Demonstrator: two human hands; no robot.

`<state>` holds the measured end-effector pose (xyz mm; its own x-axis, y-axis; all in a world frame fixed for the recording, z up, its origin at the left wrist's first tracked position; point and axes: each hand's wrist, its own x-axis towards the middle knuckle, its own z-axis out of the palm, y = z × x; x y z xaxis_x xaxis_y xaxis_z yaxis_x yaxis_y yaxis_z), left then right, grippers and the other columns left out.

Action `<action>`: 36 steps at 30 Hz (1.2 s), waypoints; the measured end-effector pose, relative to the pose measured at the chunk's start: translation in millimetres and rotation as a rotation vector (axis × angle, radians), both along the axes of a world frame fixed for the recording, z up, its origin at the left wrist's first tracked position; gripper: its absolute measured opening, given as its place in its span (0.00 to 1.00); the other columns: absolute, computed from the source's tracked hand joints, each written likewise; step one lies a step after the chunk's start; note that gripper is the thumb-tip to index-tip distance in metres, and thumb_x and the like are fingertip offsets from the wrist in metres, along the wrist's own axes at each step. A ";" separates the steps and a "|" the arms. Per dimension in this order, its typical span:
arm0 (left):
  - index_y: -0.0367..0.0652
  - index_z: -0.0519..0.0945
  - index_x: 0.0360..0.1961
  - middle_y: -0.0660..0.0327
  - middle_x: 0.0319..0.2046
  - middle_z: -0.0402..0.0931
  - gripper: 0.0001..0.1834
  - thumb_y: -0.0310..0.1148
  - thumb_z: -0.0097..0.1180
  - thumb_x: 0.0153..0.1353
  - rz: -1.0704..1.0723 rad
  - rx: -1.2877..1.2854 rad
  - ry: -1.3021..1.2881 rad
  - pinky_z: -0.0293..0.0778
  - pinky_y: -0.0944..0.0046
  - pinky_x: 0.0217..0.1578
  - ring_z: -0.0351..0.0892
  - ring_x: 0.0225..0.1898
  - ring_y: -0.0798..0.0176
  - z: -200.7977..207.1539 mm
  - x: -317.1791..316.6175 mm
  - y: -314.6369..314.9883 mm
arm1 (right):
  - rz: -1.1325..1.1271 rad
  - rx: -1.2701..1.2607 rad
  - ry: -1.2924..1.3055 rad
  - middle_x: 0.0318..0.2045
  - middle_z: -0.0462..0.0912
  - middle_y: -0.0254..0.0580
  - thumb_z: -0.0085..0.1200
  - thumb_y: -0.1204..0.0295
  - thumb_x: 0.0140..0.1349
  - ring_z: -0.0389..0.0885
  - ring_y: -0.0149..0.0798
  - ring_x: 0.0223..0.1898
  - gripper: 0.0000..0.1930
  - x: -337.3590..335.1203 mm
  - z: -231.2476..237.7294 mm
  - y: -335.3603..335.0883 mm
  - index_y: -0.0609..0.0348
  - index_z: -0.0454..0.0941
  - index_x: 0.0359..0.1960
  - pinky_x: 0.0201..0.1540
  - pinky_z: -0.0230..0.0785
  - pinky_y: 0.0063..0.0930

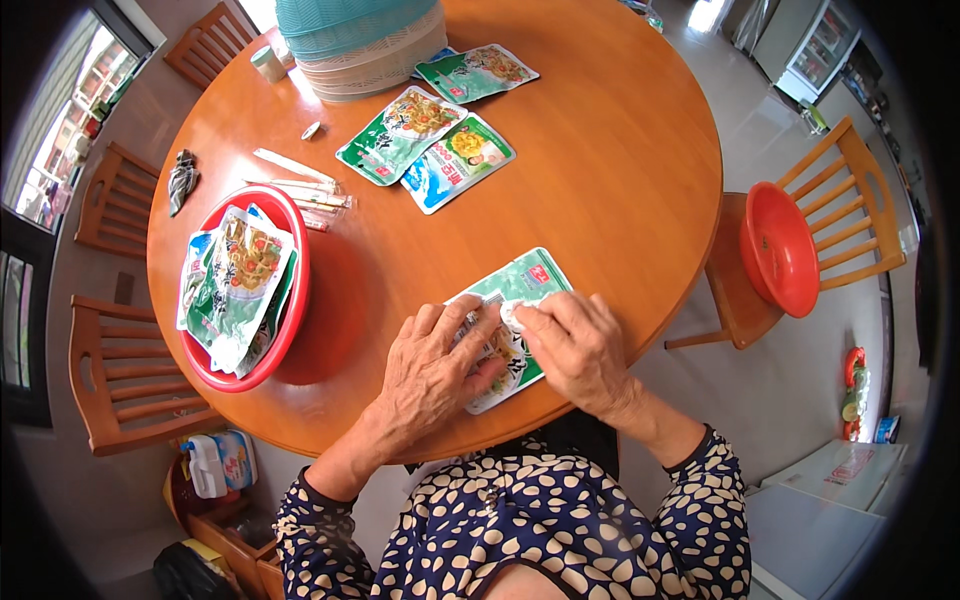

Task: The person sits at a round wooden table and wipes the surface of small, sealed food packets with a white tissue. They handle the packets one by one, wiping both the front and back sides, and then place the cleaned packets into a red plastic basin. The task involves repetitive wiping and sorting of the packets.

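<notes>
A flat green and white food packet (535, 272) lies near the table's front edge in front of me. My left hand (430, 362) rests on its left part, fingers stretched out and apart. In my right hand (582, 350), a small crumpled white wad (511, 317) is pinched and pressed against the packet's upper face. Whether the wad is tissue or cloth I cannot tell. Both hands cover much of the packet's middle.
A red basin (303, 330) full of similar packets stands at the left. More packets (400, 135) lie farther back, near stacked baskets (360, 50). Wrapped chopsticks (300, 195) lie behind the basin. Another red basin (780, 250) sits on a chair at the right.
</notes>
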<state>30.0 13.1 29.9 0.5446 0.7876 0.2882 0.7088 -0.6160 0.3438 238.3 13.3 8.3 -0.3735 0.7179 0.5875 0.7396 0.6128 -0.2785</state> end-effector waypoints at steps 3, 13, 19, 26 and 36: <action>0.45 0.77 0.59 0.58 0.51 0.73 0.31 0.40 0.69 0.54 -0.010 -0.063 -0.005 0.74 0.56 0.47 0.73 0.45 0.53 4.2 0.6 -3.8 | -0.055 0.017 -0.052 0.31 0.73 0.35 0.59 0.78 0.55 0.75 0.37 0.32 0.12 13.2 -0.7 22.4 0.58 0.81 0.42 0.34 0.63 0.35; 0.45 0.74 0.62 0.56 0.45 0.71 0.35 0.44 0.69 0.53 0.044 -0.042 -0.031 0.74 0.57 0.43 0.74 0.44 0.54 -5.5 4.4 -5.8 | 0.078 -0.060 0.044 0.31 0.73 0.35 0.59 0.75 0.58 0.75 0.37 0.32 0.13 -8.2 3.6 -15.9 0.61 0.81 0.46 0.34 0.65 0.35; 0.47 0.73 0.64 0.55 0.45 0.70 0.38 0.45 0.70 0.52 0.048 -0.047 -0.020 0.74 0.56 0.42 0.75 0.43 0.54 -7.8 4.9 -9.1 | -0.121 0.025 -0.025 0.30 0.72 0.34 0.61 0.75 0.56 0.73 0.36 0.32 0.10 11.4 -3.0 4.3 0.60 0.81 0.41 0.33 0.60 0.35; 0.43 0.69 0.68 0.54 0.44 0.69 0.45 0.46 0.72 0.50 -0.028 -0.078 -0.016 0.74 0.55 0.43 0.75 0.43 0.51 4.5 2.4 -6.9 | -0.193 -0.003 0.056 0.28 0.72 0.37 0.60 0.77 0.57 0.76 0.42 0.34 0.09 15.6 -5.0 37.8 0.58 0.82 0.40 0.37 0.66 0.38; 0.39 0.67 0.68 0.55 0.44 0.67 0.46 0.45 0.71 0.51 0.018 -0.120 -0.002 0.74 0.56 0.43 0.74 0.44 0.53 0.1 4.1 -9.3 | 0.202 -0.145 0.068 0.35 0.78 0.31 0.65 0.76 0.52 0.76 0.34 0.37 0.13 25.0 2.7 -40.7 0.56 0.84 0.42 0.40 0.62 0.32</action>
